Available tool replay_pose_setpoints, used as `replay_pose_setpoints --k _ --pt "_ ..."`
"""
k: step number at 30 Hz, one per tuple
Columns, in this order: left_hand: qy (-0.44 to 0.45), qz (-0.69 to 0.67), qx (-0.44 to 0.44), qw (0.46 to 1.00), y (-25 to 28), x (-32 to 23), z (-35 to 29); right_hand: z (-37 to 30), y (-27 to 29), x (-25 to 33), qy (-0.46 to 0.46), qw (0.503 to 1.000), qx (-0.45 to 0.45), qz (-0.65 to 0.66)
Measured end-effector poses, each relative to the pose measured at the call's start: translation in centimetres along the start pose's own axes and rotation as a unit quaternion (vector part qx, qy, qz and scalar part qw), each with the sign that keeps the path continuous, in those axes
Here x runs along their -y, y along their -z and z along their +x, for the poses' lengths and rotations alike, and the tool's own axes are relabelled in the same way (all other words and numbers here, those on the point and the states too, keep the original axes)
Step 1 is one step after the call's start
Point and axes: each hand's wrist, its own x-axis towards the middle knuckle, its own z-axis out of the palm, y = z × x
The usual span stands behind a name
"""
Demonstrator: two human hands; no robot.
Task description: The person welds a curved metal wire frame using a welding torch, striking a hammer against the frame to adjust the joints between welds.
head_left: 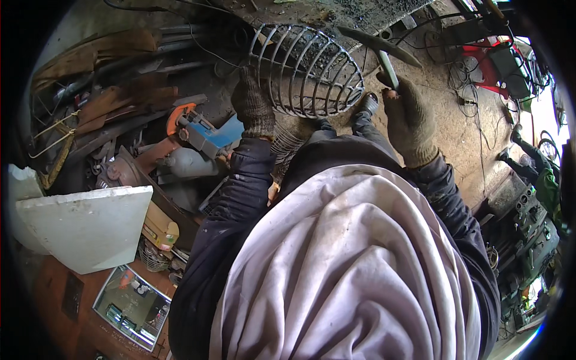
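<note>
A rounded metal cage of bent bars [307,73], shaped like a basket, is in front of me against the edge of a dark, grimy workbench [384,13]. My gloved left hand [252,101] is closed on the left side of the cage; its fingertips are partly hidden. To the right of the cage, my right hand [411,117], also in a knitted glove, grips the handle of a chipping hammer [384,48]. The hammer's long head, tapering to a point, is raised beside the bars, apart from them.
Scrap metal [114,111] and a blue and orange machine [210,135] crowd my left, near a white board [90,222]. A red machine [483,69] with cables stands at the right. Another person in green [545,189] is at the far right.
</note>
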Motion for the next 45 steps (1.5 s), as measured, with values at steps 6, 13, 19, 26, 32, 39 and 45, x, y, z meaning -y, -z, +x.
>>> replay_pose_setpoints --k 6,13,19,26,32,39,45 --pt "-0.118 0.234 0.033 0.964 0.2 0.4 0.0 0.3 -0.2 0.6 0.059 0.993 0.006 -0.098" --pt "-0.187 0.218 -0.027 0.958 -0.1 1.8 0.4 -0.3 -0.3 1.9 0.035 0.993 0.001 -0.108" --pt "-0.18 0.226 0.022 0.957 0.6 1.0 0.0 0.1 -0.5 2.0 0.058 0.989 -0.032 -0.135" --pt "-0.041 0.131 0.1 0.985 0.6 1.9 0.6 5.3 2.9 -0.8 -0.048 0.993 -0.106 -0.016" --pt "-0.223 0.239 -0.025 0.945 2.7 2.6 1.0 15.5 7.6 -1.5 0.104 0.918 -0.166 -0.344" --pt "-0.36 0.283 -0.107 0.883 10.4 -7.5 2.8 18.9 9.7 -1.3 0.085 0.933 0.008 -0.35" --pt "-0.398 0.348 -0.104 0.842 12.7 -16.4 3.4 15.3 12.1 -5.8 0.159 0.968 -0.105 -0.16"
